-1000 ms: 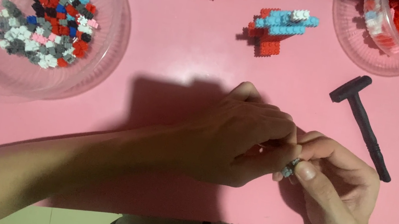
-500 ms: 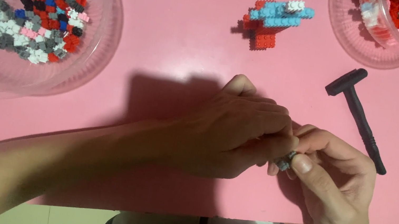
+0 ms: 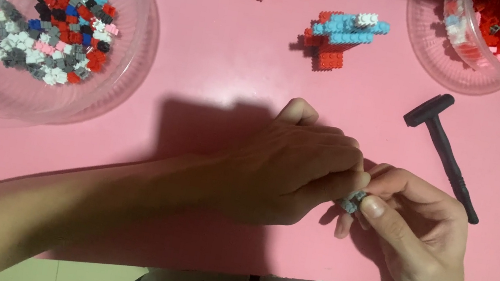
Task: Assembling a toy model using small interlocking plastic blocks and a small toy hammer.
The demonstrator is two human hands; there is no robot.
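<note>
Between the two hands, just above the pink table [image 3: 207, 73] near its front edge, a small grey block piece [image 3: 353, 201] is held. It is pinched from the left by the fingertips of the left hand [image 3: 289, 167], which is curled closed over it, and from the right by the thumb and fingers of the right hand [image 3: 416, 233], also closed on it. Most of the piece is hidden by the fingers; whether it is one block or several joined cannot be told.

Step in hand, as judged: small blocks are being pressed together or adjusted at the fingertips. The next move is judged to call for a fine, steady pinch with both hands kept close, since the piece is tiny and easily dropped.

Just beyond the right hand, a black hammer-shaped tool [image 3: 443, 148] lies untouched. Farther back, a red and blue block model [image 3: 340, 38] stands. Well apart at the far left, a clear bowl [image 3: 127, 74] of mixed loose blocks is seen; a second clear bowl [image 3: 424, 54] with red blocks sits at the far right.
</note>
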